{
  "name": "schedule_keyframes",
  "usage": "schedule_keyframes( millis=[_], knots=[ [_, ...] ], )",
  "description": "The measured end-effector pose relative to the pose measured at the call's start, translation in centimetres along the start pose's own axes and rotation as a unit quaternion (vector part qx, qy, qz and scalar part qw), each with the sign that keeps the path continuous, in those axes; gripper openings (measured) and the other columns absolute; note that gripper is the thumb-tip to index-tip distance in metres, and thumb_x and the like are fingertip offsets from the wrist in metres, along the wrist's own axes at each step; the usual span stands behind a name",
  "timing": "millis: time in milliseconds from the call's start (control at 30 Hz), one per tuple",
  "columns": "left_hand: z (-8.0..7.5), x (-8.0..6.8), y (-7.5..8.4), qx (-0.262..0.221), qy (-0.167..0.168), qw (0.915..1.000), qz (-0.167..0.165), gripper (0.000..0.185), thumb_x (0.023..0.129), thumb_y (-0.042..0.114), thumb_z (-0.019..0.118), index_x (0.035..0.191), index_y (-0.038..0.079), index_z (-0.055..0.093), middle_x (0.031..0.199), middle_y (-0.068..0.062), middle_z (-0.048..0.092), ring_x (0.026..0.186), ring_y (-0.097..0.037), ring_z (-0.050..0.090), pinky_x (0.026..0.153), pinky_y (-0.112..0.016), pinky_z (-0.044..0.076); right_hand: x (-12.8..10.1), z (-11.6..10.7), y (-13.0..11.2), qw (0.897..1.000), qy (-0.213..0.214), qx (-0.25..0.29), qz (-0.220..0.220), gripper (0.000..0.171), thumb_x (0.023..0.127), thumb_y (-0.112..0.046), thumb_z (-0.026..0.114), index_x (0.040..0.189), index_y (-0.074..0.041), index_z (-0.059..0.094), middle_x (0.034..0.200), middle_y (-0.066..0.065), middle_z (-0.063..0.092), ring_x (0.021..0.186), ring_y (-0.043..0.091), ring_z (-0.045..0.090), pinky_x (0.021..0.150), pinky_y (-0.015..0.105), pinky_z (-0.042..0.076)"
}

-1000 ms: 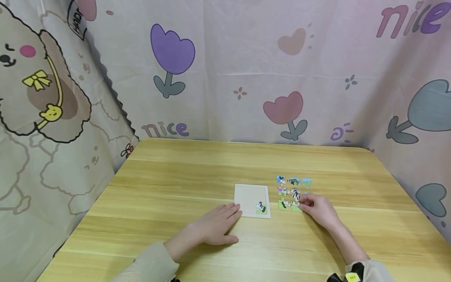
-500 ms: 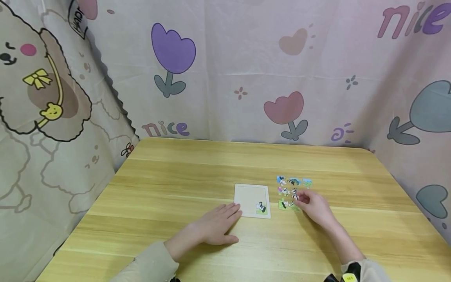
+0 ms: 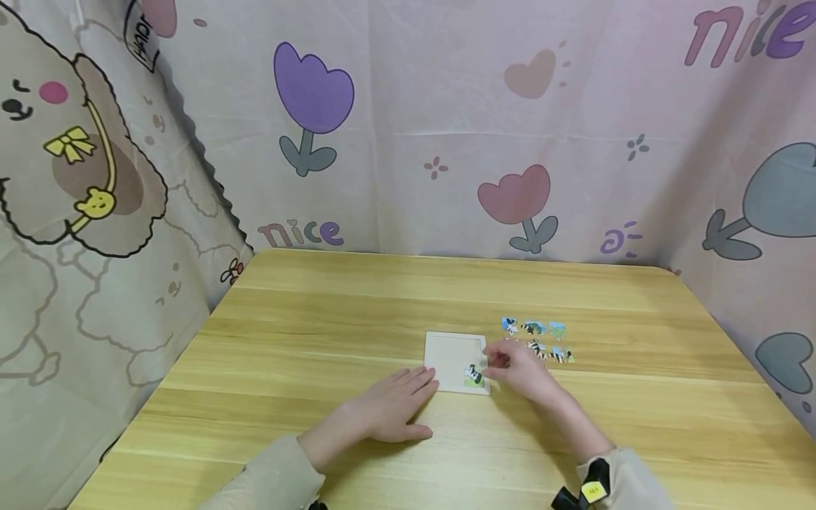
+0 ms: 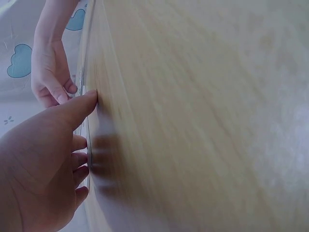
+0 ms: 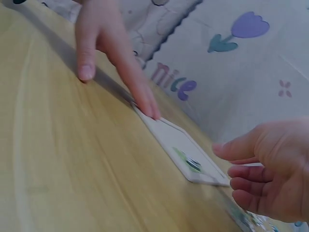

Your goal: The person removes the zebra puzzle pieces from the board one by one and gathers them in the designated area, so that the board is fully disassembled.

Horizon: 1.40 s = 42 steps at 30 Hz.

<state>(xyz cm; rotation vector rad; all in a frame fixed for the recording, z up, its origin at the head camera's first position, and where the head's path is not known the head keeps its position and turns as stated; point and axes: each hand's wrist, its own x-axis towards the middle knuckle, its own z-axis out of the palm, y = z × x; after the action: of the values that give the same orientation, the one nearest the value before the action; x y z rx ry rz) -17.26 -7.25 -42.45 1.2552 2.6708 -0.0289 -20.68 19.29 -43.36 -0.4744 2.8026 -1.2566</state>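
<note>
A white puzzle tray (image 3: 443, 361) lies on the table, with one green, black-and-white puzzle piece (image 3: 474, 376) in its near right corner. Fingers outstretched, my left hand (image 3: 389, 407) rests flat, its fingertips on the tray's left edge. My right hand (image 3: 525, 372) is over the tray's right edge, thumb and fingers curled as in a pinch around a small puzzle piece that is mostly hidden. In the right wrist view the right thumb (image 5: 231, 149) is just apart from the curled fingers. Loose animal-print puzzle pieces (image 3: 533, 328) lie to the right, some hidden behind the right hand.
The wooden table (image 3: 306, 319) reaches back to a patterned curtain (image 3: 408, 127), which also hangs at both sides. Another loose piece (image 3: 561, 354) lies just right of the right hand.
My right hand has moved left from the loose pieces to the tray's right edge, uncovering the piece at the right of the middle row. The left hand and tray have stayed put.
</note>
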Motion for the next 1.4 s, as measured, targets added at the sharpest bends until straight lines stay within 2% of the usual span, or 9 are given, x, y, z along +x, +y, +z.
schedule_keyframes(
  millis=[167, 367, 733, 833, 967, 1167, 1400],
  knots=[
    [0.0, 0.0, 0.0, -0.006, -0.001, 1.0000, -0.003, 0.075, 0.091, 0.055, 0.045, 0.145, 0.007, 0.029, 0.152, -0.010, 0.022, 0.139, -0.023, 0.017, 0.112, -0.037, 0.018, 0.2, 1.2, -0.6, 0.999, -0.030, -0.027, -0.011, 0.032, 0.073, -0.004, 0.075, 0.102, 0.002, 0.065, 0.082, 0.002, 0.055, 0.075, 0.015, 0.049, 0.066, 0.026, 0.046],
    [0.0, 0.0, 0.0, -0.001, -0.003, 1.0000, -0.002, 0.074, 0.091, 0.055, 0.045, 0.146, 0.009, 0.029, 0.152, -0.010, 0.022, 0.139, -0.023, 0.017, 0.112, -0.037, 0.018, 0.3, 1.8, -0.9, 0.997, -0.033, -0.067, 0.001, 0.032, 0.070, -0.004, 0.076, 0.101, -0.001, 0.067, 0.084, 0.001, 0.054, 0.075, 0.015, 0.047, 0.066, 0.028, 0.044],
    [-0.1, 0.0, 0.0, -0.007, -0.006, 0.9999, -0.005, 0.071, 0.091, 0.054, 0.045, 0.147, 0.013, 0.028, 0.152, -0.009, 0.019, 0.140, -0.023, 0.015, 0.112, -0.039, 0.016, 1.1, 1.6, -1.2, 0.995, -0.063, -0.074, 0.006, 0.026, 0.069, -0.002, 0.076, 0.091, -0.005, 0.063, 0.081, 0.001, 0.050, 0.075, 0.016, 0.045, 0.065, 0.031, 0.041],
    [0.0, 0.0, -0.1, -0.006, -0.005, 0.9999, -0.006, 0.071, 0.092, 0.054, 0.044, 0.147, 0.013, 0.027, 0.153, -0.009, 0.018, 0.140, -0.023, 0.015, 0.113, -0.039, 0.016, 1.2, 1.7, -1.2, 0.996, -0.063, -0.063, 0.008, 0.027, 0.068, 0.001, 0.075, 0.089, -0.007, 0.059, 0.080, 0.001, 0.050, 0.073, 0.016, 0.046, 0.064, 0.030, 0.041],
    [0.0, 0.0, -0.2, 0.001, -0.007, 1.0000, -0.005, 0.071, 0.092, 0.055, 0.042, 0.147, 0.014, 0.027, 0.153, -0.008, 0.018, 0.140, -0.023, 0.014, 0.113, -0.040, 0.015, 1.1, 1.7, -1.2, 0.998, -0.055, -0.038, 0.003, 0.024, 0.074, 0.003, 0.072, 0.089, -0.007, 0.056, 0.077, 0.000, 0.051, 0.070, 0.015, 0.047, 0.060, 0.027, 0.043],
    [0.3, 0.0, -0.2, 0.007, -0.005, 1.0000, -0.003, 0.071, 0.092, 0.057, 0.039, 0.147, 0.013, 0.026, 0.153, -0.008, 0.017, 0.140, -0.023, 0.013, 0.113, -0.040, 0.013, 0.9, 1.3, -0.8, 0.998, -0.039, 0.034, -0.021, 0.015, 0.079, 0.006, 0.063, 0.087, -0.004, 0.056, 0.075, 0.002, 0.054, 0.069, 0.015, 0.051, 0.058, 0.023, 0.046],
    [0.5, -0.1, -0.1, 0.008, -0.006, 0.9999, 0.000, 0.072, 0.092, 0.057, 0.039, 0.148, 0.013, 0.025, 0.153, -0.009, 0.016, 0.140, -0.023, 0.012, 0.113, -0.039, 0.013, -0.1, -0.3, 0.4, 0.996, -0.016, 0.092, 0.009, 0.013, 0.080, 0.003, 0.065, 0.091, 0.001, 0.056, 0.077, 0.005, 0.056, 0.068, 0.017, 0.053, 0.055, 0.025, 0.048]
  ],
)
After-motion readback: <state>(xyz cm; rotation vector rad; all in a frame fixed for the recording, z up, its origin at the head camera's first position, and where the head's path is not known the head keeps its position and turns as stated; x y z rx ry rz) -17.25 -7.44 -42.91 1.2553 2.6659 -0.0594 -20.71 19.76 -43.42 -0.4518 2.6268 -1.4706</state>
